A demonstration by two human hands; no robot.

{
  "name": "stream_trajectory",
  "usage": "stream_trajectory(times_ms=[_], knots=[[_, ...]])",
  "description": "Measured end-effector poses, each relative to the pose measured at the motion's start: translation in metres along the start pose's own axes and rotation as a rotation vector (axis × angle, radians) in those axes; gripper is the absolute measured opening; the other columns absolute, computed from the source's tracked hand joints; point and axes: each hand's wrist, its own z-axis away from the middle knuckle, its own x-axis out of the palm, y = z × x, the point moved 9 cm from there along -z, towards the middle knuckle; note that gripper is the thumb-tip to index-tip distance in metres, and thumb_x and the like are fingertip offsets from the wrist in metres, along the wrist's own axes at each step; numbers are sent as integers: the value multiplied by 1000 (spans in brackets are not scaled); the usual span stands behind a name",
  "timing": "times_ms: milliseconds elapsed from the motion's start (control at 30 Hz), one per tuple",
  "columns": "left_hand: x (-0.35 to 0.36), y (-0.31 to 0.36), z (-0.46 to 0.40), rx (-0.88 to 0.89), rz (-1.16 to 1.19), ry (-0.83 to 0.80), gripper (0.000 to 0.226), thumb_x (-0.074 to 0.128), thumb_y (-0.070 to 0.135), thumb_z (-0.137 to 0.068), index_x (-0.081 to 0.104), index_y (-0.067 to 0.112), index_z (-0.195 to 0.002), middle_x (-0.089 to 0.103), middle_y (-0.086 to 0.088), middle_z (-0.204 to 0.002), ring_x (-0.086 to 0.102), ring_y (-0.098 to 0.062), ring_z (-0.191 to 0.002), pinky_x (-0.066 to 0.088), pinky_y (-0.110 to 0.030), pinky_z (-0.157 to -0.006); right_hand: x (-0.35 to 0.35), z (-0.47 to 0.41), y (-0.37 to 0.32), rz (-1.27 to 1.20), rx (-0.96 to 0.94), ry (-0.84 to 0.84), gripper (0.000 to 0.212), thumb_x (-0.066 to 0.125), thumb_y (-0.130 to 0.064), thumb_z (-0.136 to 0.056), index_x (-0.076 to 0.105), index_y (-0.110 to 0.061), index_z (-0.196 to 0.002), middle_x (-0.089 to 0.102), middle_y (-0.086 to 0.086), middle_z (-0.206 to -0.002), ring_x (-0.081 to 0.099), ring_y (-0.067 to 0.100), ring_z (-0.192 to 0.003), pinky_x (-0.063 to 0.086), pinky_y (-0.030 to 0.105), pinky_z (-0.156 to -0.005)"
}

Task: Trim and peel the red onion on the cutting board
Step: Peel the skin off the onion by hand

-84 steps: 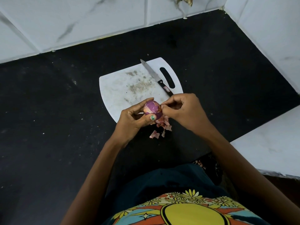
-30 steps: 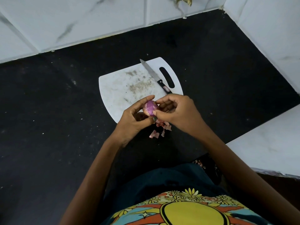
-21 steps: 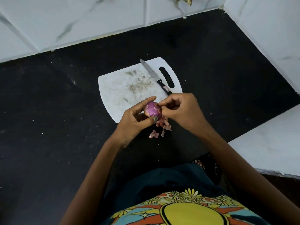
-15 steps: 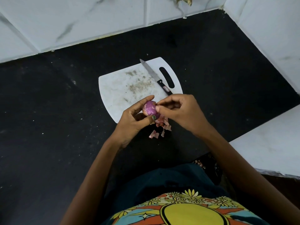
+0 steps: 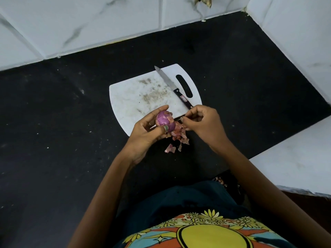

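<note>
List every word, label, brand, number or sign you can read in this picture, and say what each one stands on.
No text can be read here.
Knife: a small red and white label on the black handle, too small and blurred to read.
Cutting board: stains only, no print.
Shirt: a yellow disc with flowers and stars, no letters visible.
Red onion, peels, wall tiles: no markings.
</note>
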Motion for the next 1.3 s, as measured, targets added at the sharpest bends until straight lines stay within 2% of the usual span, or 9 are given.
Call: stream_trajectory(times_ms=[67, 233, 333, 433, 600, 833, 933, 1033, 1300], knots=[[-1, 0, 0, 4, -28, 5, 49, 65, -2, -82, 63, 32, -116, 67, 6, -114, 63, -13, -103, 53, -17, -70, 2, 2, -1, -42, 1, -36, 7, 72, -15, -81, 68, -13, -86, 71, 5, -81, 70, 24, -76, 59, 47, -75], [1, 1, 0, 42, -120, -3, 51, 66, -3, -83, 60, 27, -123, 63, -2, -123, 62, -20, -112, 53, -30, -89, 20, 11, -28, -81, -105, -178, 19, 73, -16, -81, 67, -4, -95, 70, 5, -84, 66, 10, -67, 54, 19, -60], [2, 2, 1, 42, -129, -1, 52, 67, -3, -81, 60, 25, -124, 64, -1, -121, 63, -18, -110, 54, -31, -89, 24, 12, -32, -52, -129, -171, 13, 70, -10, -83, 65, -2, -91, 64, 3, -86, 61, 3, -63, 50, 14, -57], [1, 2, 0, 27, -110, 11, 49, 66, -3, -82, 62, 27, -121, 66, 3, -115, 64, -16, -105, 54, -24, -80, 26, 9, -23, -71, -70, -175, 8, 64, -11, -88, 63, -5, -92, 63, 1, -83, 61, 1, -65, 53, 16, -60], [2, -1, 0, -34, 22, 6, 43, 61, -1, -85, 63, 30, -115, 72, 14, -97, 65, -9, -92, 53, -16, -65, 16, -2, 10, -23, 61, -58, 3, 63, -14, -90, 61, -12, -88, 66, 2, -78, 63, 11, -64, 56, 35, -68], [-2, -1, 0, -44, -7, 33, 44, 58, -2, -87, 62, 31, -117, 69, 10, -102, 65, -8, -90, 53, -18, -68, 19, 4, -11, -60, 16, -126, 21, 56, -1, -89, 70, -15, -91, 72, 0, -89, 72, 18, -79, 60, 29, -73], [-4, -1, -1, -34, -37, 38, 44, 59, 0, -87, 62, 32, -117, 67, 3, -112, 63, -12, -96, 52, -20, -71, 21, 10, -29, -48, -54, -180, 12, 69, -10, -83, 72, -11, -95, 73, 4, -87, 71, 21, -80, 60, 31, -74], [-3, 1, -1, -19, -62, 20, 44, 60, 1, -87, 63, 34, -117, 67, 3, -114, 62, -12, -97, 52, -21, -73, 21, 11, -34, -39, -79, -185, 22, 78, -13, -76, 71, -5, -95, 73, 9, -83, 71, 27, -77, 60, 39, -73], [2, 3, 0, -28, -46, -12, 45, 58, -2, -88, 64, 34, -113, 66, 8, -111, 64, -10, -93, 53, -18, -69, 14, 4, -31, -2, -113, -136, 8, 72, -4, -76, 74, -6, -84, 73, 6, -75, 70, 18, -68, 60, 33, -67]])
